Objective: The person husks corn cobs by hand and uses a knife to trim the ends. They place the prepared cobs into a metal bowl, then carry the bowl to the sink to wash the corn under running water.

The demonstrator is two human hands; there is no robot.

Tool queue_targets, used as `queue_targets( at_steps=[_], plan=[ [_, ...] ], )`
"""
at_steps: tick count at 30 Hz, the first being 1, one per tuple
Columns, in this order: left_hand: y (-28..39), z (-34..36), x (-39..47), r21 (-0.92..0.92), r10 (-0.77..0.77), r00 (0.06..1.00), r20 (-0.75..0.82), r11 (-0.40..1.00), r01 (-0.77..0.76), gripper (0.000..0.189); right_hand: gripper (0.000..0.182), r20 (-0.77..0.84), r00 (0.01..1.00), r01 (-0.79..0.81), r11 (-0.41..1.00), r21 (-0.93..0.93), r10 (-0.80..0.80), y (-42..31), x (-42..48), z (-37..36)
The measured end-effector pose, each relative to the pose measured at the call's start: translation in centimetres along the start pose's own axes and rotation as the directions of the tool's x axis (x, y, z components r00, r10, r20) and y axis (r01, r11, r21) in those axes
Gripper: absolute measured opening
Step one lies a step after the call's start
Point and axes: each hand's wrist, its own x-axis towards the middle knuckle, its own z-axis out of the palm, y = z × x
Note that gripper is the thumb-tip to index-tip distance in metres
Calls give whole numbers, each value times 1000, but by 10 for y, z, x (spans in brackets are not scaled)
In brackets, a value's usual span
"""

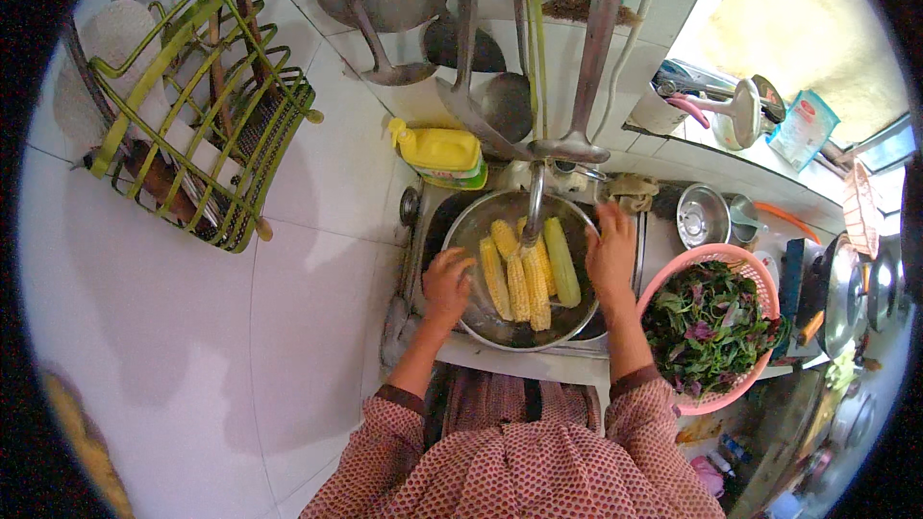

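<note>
A round metal basin [482, 220] sits at the sink, under the metal tap [536, 194]. In it lie several yellow corn cobs [517, 281] and, at the right, a pale green one [562, 259] that seems to be in its husk. My left hand [447, 285] is at the basin's left rim with its fingers bent; whether it grips the rim is unclear. At the upper right rim is my right hand [613, 252], slightly blurred, its fingers reaching over or beside the edge; its grip cannot be made out either.
A pink plastic colander [773, 303] of leafy greens [707, 331] stands at the right, near a small steel bowl [703, 216]. Behind the basin is a yellow detergent bottle [441, 155]. Ladles [591, 65] hang above the tap. A green wire rack [195, 122] hangs on the left wall.
</note>
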Motion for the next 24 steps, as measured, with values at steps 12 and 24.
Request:
queue_targets(
  at_steps=[12, 24],
  plan=[
    [-7, -64, 12, -506, -485, 777, 402, 589, 629, 33, 50, 114, 985, -131, 991, -9, 131, 12, 57, 33],
    [11, 128, 24, -561, -387, 469, 794, -763, 320, 25, 31, 0, 950, -270, 824, 499, 312, -33, -51, 38]
  ],
)
